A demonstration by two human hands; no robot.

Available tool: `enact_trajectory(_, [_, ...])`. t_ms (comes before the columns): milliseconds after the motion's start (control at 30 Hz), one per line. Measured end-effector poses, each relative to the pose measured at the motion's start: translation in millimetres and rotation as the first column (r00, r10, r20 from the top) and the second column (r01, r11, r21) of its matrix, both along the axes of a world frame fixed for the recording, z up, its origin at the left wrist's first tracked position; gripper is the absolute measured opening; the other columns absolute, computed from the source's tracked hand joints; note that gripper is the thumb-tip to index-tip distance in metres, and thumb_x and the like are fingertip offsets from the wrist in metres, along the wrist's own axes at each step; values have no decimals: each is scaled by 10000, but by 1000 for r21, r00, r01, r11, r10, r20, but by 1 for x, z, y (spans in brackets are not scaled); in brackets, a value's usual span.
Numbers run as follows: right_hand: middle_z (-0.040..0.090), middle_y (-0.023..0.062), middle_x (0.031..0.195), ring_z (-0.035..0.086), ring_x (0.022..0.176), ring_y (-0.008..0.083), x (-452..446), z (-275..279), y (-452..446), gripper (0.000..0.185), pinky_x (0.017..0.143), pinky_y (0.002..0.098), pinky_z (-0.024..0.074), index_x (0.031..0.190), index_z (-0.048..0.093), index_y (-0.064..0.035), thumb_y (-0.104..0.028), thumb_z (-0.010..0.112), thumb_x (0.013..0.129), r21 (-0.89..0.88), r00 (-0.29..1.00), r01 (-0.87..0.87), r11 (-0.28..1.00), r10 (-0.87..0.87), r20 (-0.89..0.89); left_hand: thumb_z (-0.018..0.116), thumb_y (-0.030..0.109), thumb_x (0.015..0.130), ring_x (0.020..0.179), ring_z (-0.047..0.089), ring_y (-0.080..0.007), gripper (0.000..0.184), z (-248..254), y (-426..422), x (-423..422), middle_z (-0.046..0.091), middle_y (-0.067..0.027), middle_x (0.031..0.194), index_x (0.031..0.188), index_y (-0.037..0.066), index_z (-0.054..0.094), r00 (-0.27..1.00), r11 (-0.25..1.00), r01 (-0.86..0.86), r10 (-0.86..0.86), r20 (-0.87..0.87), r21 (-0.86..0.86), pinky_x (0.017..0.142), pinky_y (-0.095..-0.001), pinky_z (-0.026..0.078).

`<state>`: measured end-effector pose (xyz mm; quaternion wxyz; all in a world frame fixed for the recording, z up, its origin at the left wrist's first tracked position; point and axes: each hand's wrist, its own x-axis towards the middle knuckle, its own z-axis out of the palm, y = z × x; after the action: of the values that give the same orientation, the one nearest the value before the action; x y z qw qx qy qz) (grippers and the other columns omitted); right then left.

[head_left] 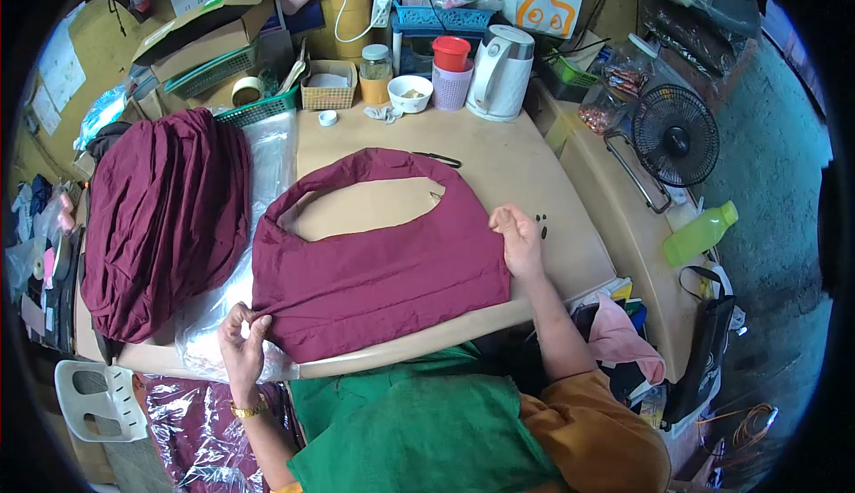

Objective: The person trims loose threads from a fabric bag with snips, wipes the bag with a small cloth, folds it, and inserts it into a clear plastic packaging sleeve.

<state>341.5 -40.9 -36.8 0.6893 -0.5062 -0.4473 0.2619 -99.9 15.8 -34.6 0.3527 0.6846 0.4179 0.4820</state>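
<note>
Tan surfacing covers the table in front of you, the broadest thing here. On your left sits a heaped pile of maroon fabric, bulging and deeply folded, with clear plastic sheeting showing along its right side. Next in size comes the maroon bag, lying flat at the near edge of the table, between the pile and your right hand. Its cloth is soft and lightly creased — long wrinkles run across the wide body, roughly along the lower edge. The handle arches away from you in one curved, gathered band, and the large oval opening under it shows the tan surface. The bag lies a little aslant, its right side farther from you than its left.

Your left hand pinches the bag's lower left edge between thumb and fingertips, a gold-coloured watch at that wrist. Your right hand is curled closed at the right side edge, above the lower right corner — its fingers look clenched on the fabric, so the body spreads between your two hands. Beyond the handle, a slim black object pokes out. Smallest of all, a few dark bits lie just right of your right hand.
</note>
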Motion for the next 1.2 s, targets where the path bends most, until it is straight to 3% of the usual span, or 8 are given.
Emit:
enact_trajectory(167, [595, 26, 836, 540, 805, 82, 14, 21, -20, 80, 745, 213, 438, 879, 637, 12, -58, 663, 909, -350, 807, -407, 844, 511, 295, 718, 71, 873, 733, 454, -86, 238, 14, -1, 4, 512, 9, 720, 755, 21, 516, 997, 999, -8, 5, -71, -45, 693, -243, 383])
enact_trajectory(267, [617, 44, 880, 592, 841, 122, 16, 15, -28, 57, 845, 278, 469, 869, 663, 28, -17, 698, 873, -301, 871, -423, 855, 475, 125, 709, 54, 872, 751, 485, -85, 196, 11, 1, 2, 547, 2, 742, 770, 12, 546, 991, 999, -45, 42, -130, -25, 719, -242, 403])
enact_trajectory(400, [640, 52, 833, 613, 804, 138, -2, 15, -25, 97, 859, 309, 475, 810, 669, 2, 34, 755, 779, -150, 933, -243, 958, 273, 233, 704, 34, 856, 755, 519, -126, 164, 0, 2, -3, 571, -37, 749, 787, 3, 558, 993, 996, -89, 87, -80, -22, 750, -269, 422])
enact_trajectory(467, [655, 48, 772, 628, 777, 153, -11, 18, -22, 149, 910, 334, 456, 741, 666, -33, 5, 807, 713, -99, 921, -115, 988, 143, 362, 706, 5, 816, 799, 563, -205, 137, -5, 5, -6, 592, -73, 801, 842, 6, 571, 933, 967, -235, 251, -259, 95, 812, -331, 441])
enact_trajectory(500, [655, 48, 772, 628, 777, 153, -17, 22, -21, 149, 910, 334, 456, 741, 666, -33, 5, 807, 713, -96, 923, -117, 988, 144, 357, 697, -21, 780, 904, 578, -289, 182, 22, -1, 17, 610, -108, 912, 925, 13, 591, 857, 896, -209, 361, -369, 391, 876, -399, 433])
enact_trajectory(633, [662, 23, 751, 635, 785, 153, -42, 38, -19, 172, 986, 364, 411, 718, 670, -61, -73, 839, 688, -15, 805, -108, 994, 97, 585, 762, 132, 766, 1071, 566, -305, 353, 77, -23, 106, 631, -121, 1101, 1091, 46, 653, 905, 887, 94, 113, -410, 451, 966, -427, 397])
enact_trajectory(900, [669, 25, 767, 651, 793, 154, -47, 48, -28, 125, 1056, 424, 358, 760, 696, -60, -76, 816, 730, -56, 800, -87, 995, 103, 591, 770, 123, 799, 698, 570, -222, 119, 65, -8, 200, 606, -77, 764, 870, 37, 726, 889, 890, 369, -254, -382, 268, 662, -359, 459])
enact_trajectory(1200, [645, 57, 763, 601, 747, 183, -45, 43, -23, 160, 740, 335, 472, 755, 655, -29, -50, 810, 720, -97, 920, -183, 978, 205, 334, 714, -52, 778, 679, 581, -210, 150, 64, -6, 204, 602, -91, 748, 916, 3, 735, 894, 890, 443, -429, -126, 111, 612, -313, 466])
